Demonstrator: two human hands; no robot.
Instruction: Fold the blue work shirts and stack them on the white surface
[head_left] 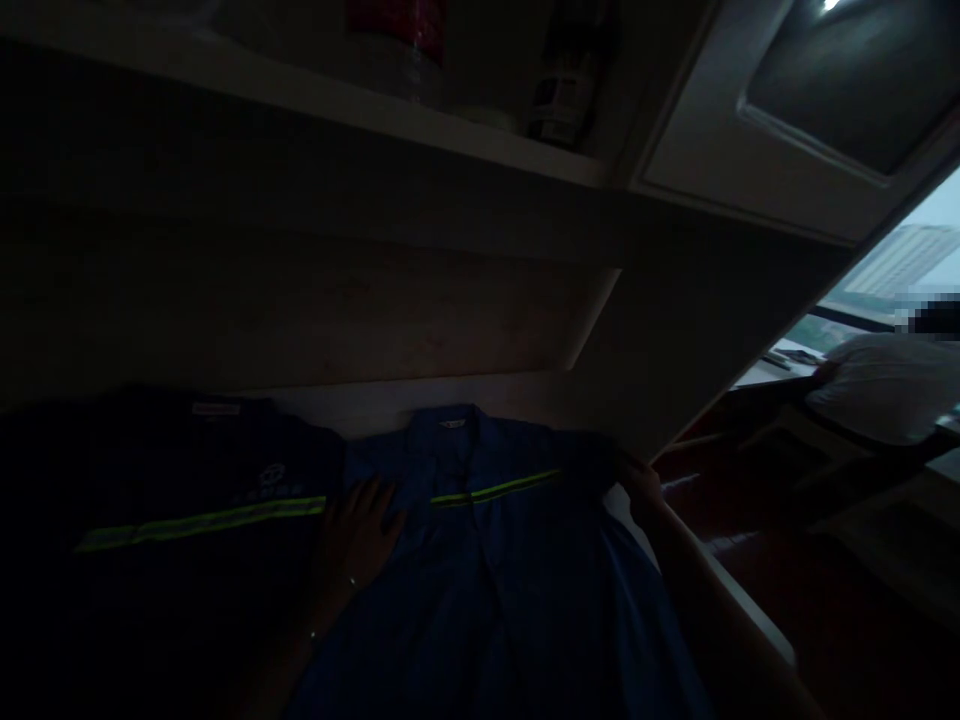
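Note:
A blue work shirt lies spread out, its collar at the far side and a yellow-green reflective stripe across the chest. My left hand rests flat on its left part with the fingers apart. At the far right, my right hand pinches the edge of the shirt's sleeve; its fingertips are partly lost in the dark. Beside my left hand lies a darker navy work shirt, with a similar stripe, a light chest logo and a collar label.
Above the shirts runs a shelf holding a red-labelled container and a dark bottle. A cabinet door hangs at upper right. Another person in a light top is by the window, beyond a reddish floor. The light is very dim.

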